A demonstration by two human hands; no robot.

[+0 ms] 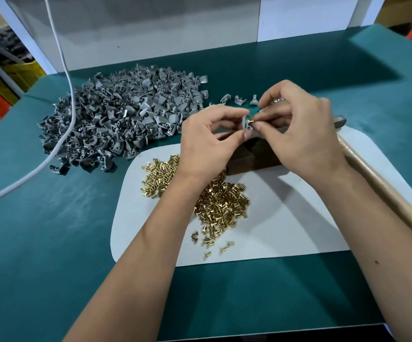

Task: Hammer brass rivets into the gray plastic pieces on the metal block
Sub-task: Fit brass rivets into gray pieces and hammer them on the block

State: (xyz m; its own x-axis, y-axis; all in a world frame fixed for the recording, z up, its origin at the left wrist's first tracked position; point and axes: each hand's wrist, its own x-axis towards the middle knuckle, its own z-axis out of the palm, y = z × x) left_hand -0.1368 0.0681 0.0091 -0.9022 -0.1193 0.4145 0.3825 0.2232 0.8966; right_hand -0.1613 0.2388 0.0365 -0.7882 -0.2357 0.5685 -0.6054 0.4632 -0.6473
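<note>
Pinched between thumb and fingertips, the gray plastic piece [247, 122] is held by the left hand [207, 141] just above the dark metal block [251, 160]. The right hand [303, 127] pinches a single brass rivet [251, 121] at its shank and presents it to the hole in the piece; rivet and piece appear to touch, though how far the rivet is seated cannot be told.

Far left of the grip lies the heap of gray plastic pieces [123, 117], with a white cable [59, 134] across it. Below the grip and slightly left, the pile of loose brass rivets [222, 206] rests on the white mat [298, 218]. Directly beneath the grip sits the block. To the right, the hammer [372, 174] lies unheld, handle toward the person.

Handling judgement: the plastic piece looks light and stiff, with a curved shell that could slip; it is best held by its flat edges, clear of the hole. The rivet is small, smooth and easily dropped; a fingertip pinch near the head suits it. Before striking, the piece likely needs firm support on the block, since thin plastic may crack under an off-axis blow.
</note>
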